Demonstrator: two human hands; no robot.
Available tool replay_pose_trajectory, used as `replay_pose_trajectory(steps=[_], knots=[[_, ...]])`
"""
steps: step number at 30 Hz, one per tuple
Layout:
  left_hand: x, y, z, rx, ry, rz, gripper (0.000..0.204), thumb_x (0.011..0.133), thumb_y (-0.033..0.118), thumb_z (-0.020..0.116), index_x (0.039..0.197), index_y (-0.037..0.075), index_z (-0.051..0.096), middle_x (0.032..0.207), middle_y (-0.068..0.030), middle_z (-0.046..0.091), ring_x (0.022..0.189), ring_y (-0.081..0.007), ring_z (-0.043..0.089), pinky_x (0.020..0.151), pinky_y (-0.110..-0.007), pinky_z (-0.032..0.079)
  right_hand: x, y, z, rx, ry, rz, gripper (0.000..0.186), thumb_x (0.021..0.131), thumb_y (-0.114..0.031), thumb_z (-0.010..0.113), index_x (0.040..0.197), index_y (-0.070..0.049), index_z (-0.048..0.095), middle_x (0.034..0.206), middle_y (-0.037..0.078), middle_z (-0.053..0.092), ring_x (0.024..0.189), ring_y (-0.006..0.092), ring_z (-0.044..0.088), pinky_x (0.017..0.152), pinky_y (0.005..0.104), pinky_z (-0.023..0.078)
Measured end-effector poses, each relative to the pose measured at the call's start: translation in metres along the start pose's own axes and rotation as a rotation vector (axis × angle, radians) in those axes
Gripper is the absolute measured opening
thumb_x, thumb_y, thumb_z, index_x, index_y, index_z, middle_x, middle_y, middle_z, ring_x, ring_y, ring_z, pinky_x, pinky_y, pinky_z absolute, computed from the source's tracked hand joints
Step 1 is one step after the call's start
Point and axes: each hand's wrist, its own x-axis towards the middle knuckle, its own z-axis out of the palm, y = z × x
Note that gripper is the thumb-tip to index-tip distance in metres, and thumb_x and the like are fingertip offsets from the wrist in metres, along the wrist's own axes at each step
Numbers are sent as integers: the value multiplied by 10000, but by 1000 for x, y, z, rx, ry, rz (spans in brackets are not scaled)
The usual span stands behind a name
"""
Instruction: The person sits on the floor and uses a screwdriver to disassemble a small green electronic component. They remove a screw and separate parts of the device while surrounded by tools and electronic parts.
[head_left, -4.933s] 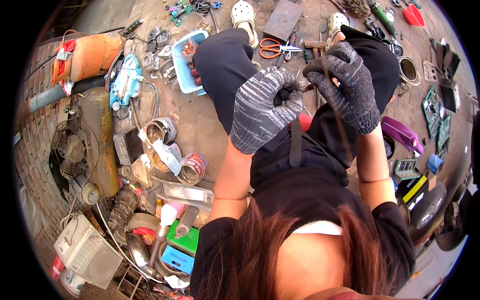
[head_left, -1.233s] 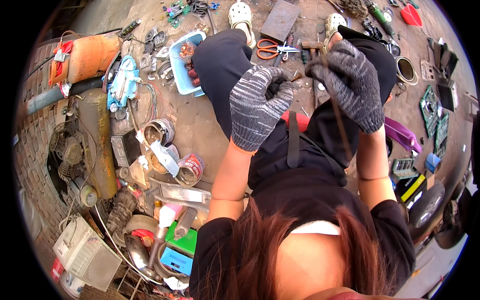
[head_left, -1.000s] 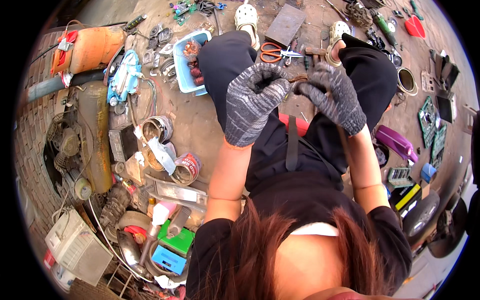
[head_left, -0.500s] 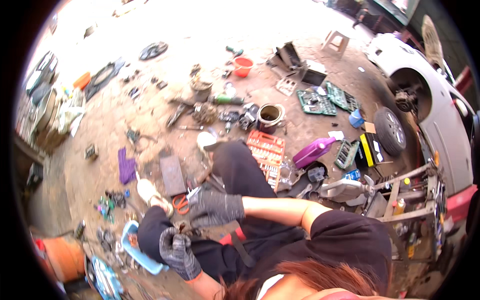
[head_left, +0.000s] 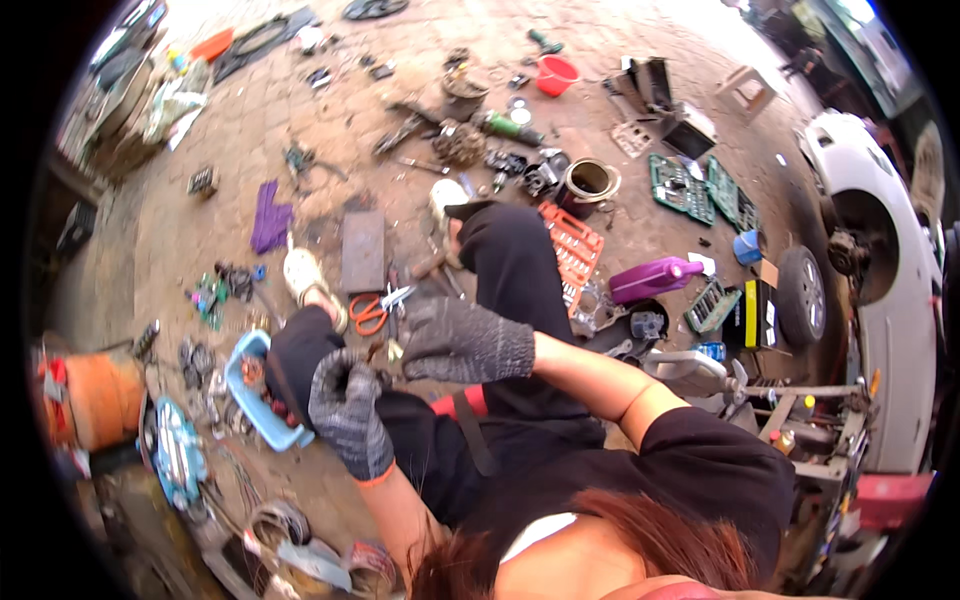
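Note:
My left hand (head_left: 348,412), in a grey knit glove, is curled shut near my knee; whatever it grips is hidden in its fingers. Beside it, higher and to the right, my right hand (head_left: 463,343) has its gloved fingers bent together, their hold unclear. A small brownish piece shows between the hands, too small to name. Just beyond lie orange-handled scissors (head_left: 368,316), a hammer (head_left: 432,263) and a flat metal plate (head_left: 362,250). A light blue basket (head_left: 284,432) of copper-coloured parts stands left of my knee (head_left: 305,350).
Orange socket case (head_left: 568,240), green tool cases (head_left: 683,185), purple jug (head_left: 650,283), loose tyre (head_left: 800,295) and white car body (head_left: 895,330) are on the right. An orange cylinder (head_left: 105,400) stands left; red bucket (head_left: 556,76) and scattered parts lie ahead.
My view has swung up and to the right since a second ago, bringing the car and yard into sight. Both hands remain curled close to each other.

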Motion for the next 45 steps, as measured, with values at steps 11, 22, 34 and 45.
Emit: replay_pose_trajectory(steps=[11, 22, 34, 45], knots=[[-18, 42, 16, 83, -77, -67, 171, 793, -11, 687, 959, -30, 649, 843, -35, 661, 742, -65, 586, 672, -230, 500, 16, -26, -9, -246, 99, 42, 184, 749, -166, 729, 906, -71, 712, 803, 123, 626, 775, 303, 597, 704, 389, 471], [-16, 42, 16, 255, -305, -52, 211, 769, -62, 674, 971, -22, 628, 895, -53, 656, 784, -111, 621, 731, -244, 521, 23, -24, -29, -207, 27, 194, 177, 772, -167, 701, 927, -83, 713, 876, 85, 654, 807, 307, 590, 758, 385, 469], [-21, 41, 19, 242, -215, -58, 170, 758, -30, 689, 921, -18, 644, 813, -30, 647, 728, -59, 585, 661, -220, 497, 27, -34, -33, -297, -18, 182, 173, 774, -175, 697, 922, -87, 707, 905, 106, 648, 887, 321, 589, 783, 399, 473], [-21, 26, 13, 499, -223, 122, 198, 761, -48, 691, 950, -26, 635, 860, -49, 658, 767, -92, 612, 687, -234, 510, 24, -47, -28, -362, 24, 34, 174, 781, -184, 697, 924, -85, 690, 915, 106, 648, 956, 317, 594, 801, 399, 464]])
